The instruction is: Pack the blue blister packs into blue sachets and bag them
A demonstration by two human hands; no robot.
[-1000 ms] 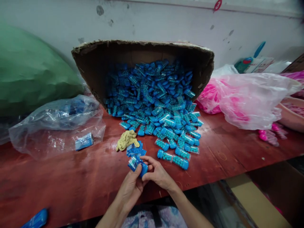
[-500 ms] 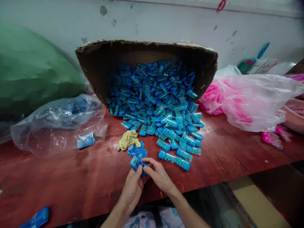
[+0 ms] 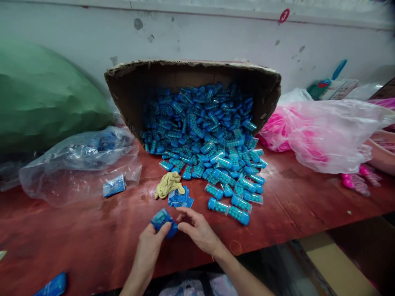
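My left hand (image 3: 149, 246) pinches a small blue printed packet (image 3: 164, 223) between thumb and fingers, with a lighter turquoise patch at its upper end. To the right of it my right hand (image 3: 197, 231) is open, thumb and fingers apart, the tips close to the packet's right edge. Just beyond the hands lie several blue printed cards (image 3: 180, 198), partly under a crumpled yellow cloth (image 3: 169, 184). Clear tubes with blue caps and turquoise beads (image 3: 237, 214) lie on the table beyond my right hand.
A cardboard box (image 3: 123, 98) on its side spills many more tubes onto the red table (image 3: 92, 234). At left are a clear plastic bag (image 3: 77, 160), a blue packet (image 3: 114, 186) and a large green sack (image 3: 46, 98). Pink-filled bags (image 3: 324, 135) stand right. A blue object (image 3: 55, 284) lies near the front edge.
My left hand has moved left and toward me with the packet. My right hand's fingers have come off it and spread. The view has shifted slightly.
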